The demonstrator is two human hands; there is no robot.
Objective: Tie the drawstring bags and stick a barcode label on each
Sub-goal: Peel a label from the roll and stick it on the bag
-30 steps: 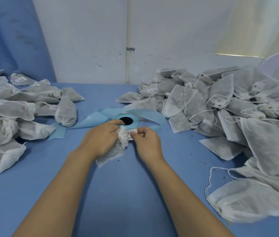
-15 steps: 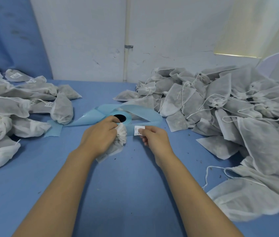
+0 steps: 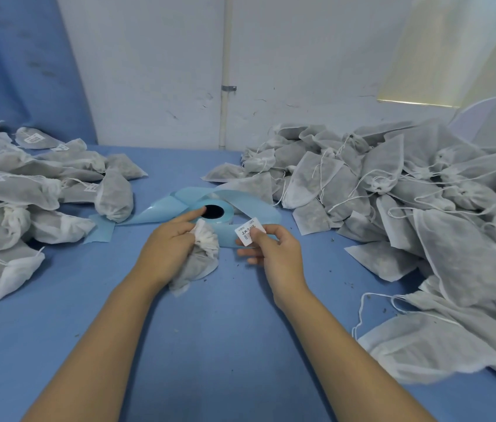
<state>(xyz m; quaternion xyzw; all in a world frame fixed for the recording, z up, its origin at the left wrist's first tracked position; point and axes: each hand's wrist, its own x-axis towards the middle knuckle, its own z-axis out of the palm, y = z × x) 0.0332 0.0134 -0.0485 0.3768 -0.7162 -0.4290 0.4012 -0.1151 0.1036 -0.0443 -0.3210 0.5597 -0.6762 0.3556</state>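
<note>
Peeling done: R hand (image 3: 274,254) pinches barcode label (image 3: 248,232), now lifted clear of liner roll (image 3: 230,212). L hand (image 3: 169,248) grips tied bag (image 3: 202,255), resting on table (image 3: 210,330) just beside. Next, likely: stick label to bag.

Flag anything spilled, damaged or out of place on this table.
Dark crumbs lie scattered on the blue table beside the right-hand bag pile, as if filling leaked out. The spent liner of the label roll trails loose leftward. Nothing else stands out.
</note>
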